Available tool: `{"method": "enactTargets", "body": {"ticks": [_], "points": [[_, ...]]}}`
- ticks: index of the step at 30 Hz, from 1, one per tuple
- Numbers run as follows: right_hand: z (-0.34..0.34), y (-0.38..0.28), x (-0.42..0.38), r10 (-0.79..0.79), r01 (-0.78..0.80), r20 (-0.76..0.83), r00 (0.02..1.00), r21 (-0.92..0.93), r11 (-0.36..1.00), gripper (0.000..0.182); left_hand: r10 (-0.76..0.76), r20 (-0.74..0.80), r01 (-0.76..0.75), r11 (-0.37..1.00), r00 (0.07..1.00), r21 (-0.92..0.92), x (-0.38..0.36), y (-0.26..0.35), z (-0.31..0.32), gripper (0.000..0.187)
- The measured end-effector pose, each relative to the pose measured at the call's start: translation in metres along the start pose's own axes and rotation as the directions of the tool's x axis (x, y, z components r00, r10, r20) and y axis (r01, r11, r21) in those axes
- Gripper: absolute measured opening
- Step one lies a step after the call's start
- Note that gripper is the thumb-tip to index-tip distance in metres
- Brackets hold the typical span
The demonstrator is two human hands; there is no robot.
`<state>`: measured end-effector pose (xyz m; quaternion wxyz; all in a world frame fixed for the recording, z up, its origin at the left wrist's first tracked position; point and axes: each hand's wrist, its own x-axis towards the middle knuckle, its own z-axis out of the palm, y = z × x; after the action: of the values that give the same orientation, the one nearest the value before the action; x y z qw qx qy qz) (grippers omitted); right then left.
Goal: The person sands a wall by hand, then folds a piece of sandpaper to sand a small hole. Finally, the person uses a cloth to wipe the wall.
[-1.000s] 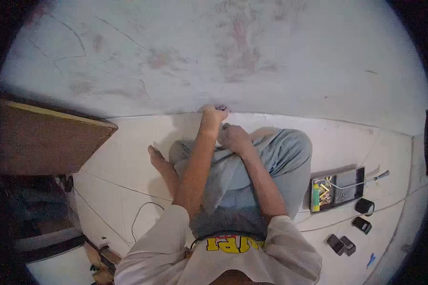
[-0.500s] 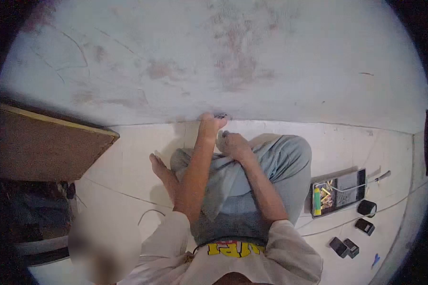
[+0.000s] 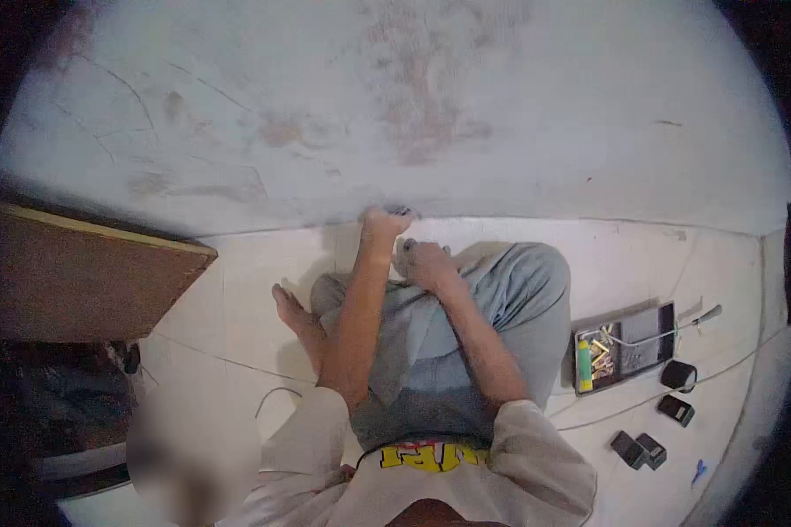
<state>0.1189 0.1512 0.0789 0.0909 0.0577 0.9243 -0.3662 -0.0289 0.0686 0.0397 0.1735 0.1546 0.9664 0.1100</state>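
My left hand (image 3: 383,221) is closed around a small dark object (image 3: 400,210), low against the wall. Its kind is hidden by my fingers. Just below and to the right, my right hand (image 3: 431,263) is closed in a fist-like grip, with a small dark grey piece (image 3: 410,246) showing at its fingertips. That piece is too small to name. The two hands are close together but apart, in front of my crossed legs in grey trousers (image 3: 527,290).
A black tray (image 3: 646,344) at right holds a green-and-yellow tube (image 3: 584,366) and several brass-coloured pieces (image 3: 600,351). A cable (image 3: 655,343) crosses it. Small black boxes (image 3: 627,448) and a blue item (image 3: 699,472) lie nearby. A brown board (image 3: 79,281) stands left. The stained wall (image 3: 518,158) rises ahead.
The whole view has shifted slightly. Both hands keep nearly the same places and grips; my right hand has turned a little.
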Motion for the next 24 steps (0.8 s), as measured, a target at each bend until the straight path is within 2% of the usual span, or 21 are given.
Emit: {"method": "enactTargets", "body": {"ticks": [1,3,4,6,7,9,10,11,13,14,15,17,18,20,21,22,23,24], "points": [[0.0,0.001,-0.001,-0.006,0.006,0.0,1.0,-0.035,0.999,0.04,0.013,-0.023,-0.013,1.0,1.0,-0.001,-0.012,0.014,-0.023,0.06],[0.0,0.003,0.003,0.004,-0.004,-0.003,1.0,-0.052,0.999,0.04,0.091,-0.164,-0.141,0.936,0.982,-0.323,-0.051,0.026,-0.043,0.06],[-0.001,0.004,0.005,0.014,-0.014,0.007,1.0,-0.051,0.999,0.04,0.092,-0.153,-0.137,0.938,0.984,-0.318,-0.046,0.029,-0.045,0.06],[0.01,0.003,-0.005,0.021,-0.018,0.059,0.998,-0.049,0.999,0.041,-0.017,-0.019,0.017,1.0,1.0,0.005,-0.04,0.024,-0.042,0.06],[0.007,0.002,-0.002,0.022,-0.021,0.04,0.999,-0.025,0.999,0.042,-0.024,-0.026,0.024,1.0,0.999,-0.001,-0.035,0.017,-0.033,0.06],[0.003,0.002,0.003,0.02,-0.02,0.002,1.0,-0.003,1.0,0.043,0.116,-0.136,-0.125,0.99,0.984,-0.059,-0.016,0.004,-0.014,0.05],[0.007,0.006,0.004,0.007,-0.007,-0.023,1.0,-0.034,0.999,0.043,0.135,-0.422,-0.304,0.88,0.897,-0.365,-0.064,0.034,-0.042,0.044],[0.01,0.009,0.004,-0.001,-0.001,-0.043,0.999,-0.06,0.998,0.044,0.147,-0.417,-0.311,0.88,0.897,-0.36,-0.059,0.039,-0.047,0.044],[0.014,0.007,0.0,0.024,-0.025,-0.021,0.999,-0.05,0.998,0.044,-0.046,-0.211,-0.002,0.975,0.976,-0.222,-0.047,0.039,-0.046,0.041],[0.018,0.006,-0.004,0.029,-0.029,-0.002,1.0,-0.06,0.998,0.044,-0.173,-0.123,0.156,0.978,0.977,-0.136,-0.049,0.035,-0.042,0.039],[0.014,0.006,0.003,0.025,-0.025,-0.009,1.0,-0.078,0.997,0.043,-0.176,-0.134,0.157,0.977,0.975,-0.144,-0.04,0.026,-0.034,0.039],[0.008,0.006,0.008,0.023,-0.025,-0.022,0.999,-0.095,0.995,0.043,0.104,-0.295,-0.147,0.981,0.95,-0.129,-0.032,0.016,-0.023,0.048],[0.008,0.007,0.008,0.017,-0.02,-0.024,1.0,-0.102,0.995,0.043,0.114,-0.295,-0.156,0.98,0.949,-0.125,-0.029,0.017,-0.022,0.048],[0.011,0.006,0.004,0.024,-0.025,-0.007,1.0,-0.097,0.995,0.042,-0.046,-0.191,-0.023,0.939,0.981,-0.344,-0.054,0.035,-0.043,0.053],[0.01,0.004,0.002,0.035,-0.034,0.008,0.999,-0.094,0.995,0.043,-0.064,-0.182,-0.005,0.936,0.981,-0.353,-0.057,0.03,-0.037,0.053],[0.005,0.003,0.006,0.037,-0.037,0.003,0.999,-0.099,0.994,0.043,-0.001,-0.149,-0.015,0.994,0.989,-0.11,-0.049,0.028,-0.033,0.054],[0.001,0.003,0.009,0.027,-0.029,-0.016,1.0,-0.109,0.994,0.043,0.066,-0.109,-0.049,0.988,0.992,0.147,-0.04,0.032,-0.039,0.055],[0.004,0.004,0.009,0.019,-0.018,0.008,1.0,-0.117,0.993,0.042,0.027,-0.135,-0.066,0.952,0.991,-0.298,-0.04,0.022,-0.034,0.056]]}}
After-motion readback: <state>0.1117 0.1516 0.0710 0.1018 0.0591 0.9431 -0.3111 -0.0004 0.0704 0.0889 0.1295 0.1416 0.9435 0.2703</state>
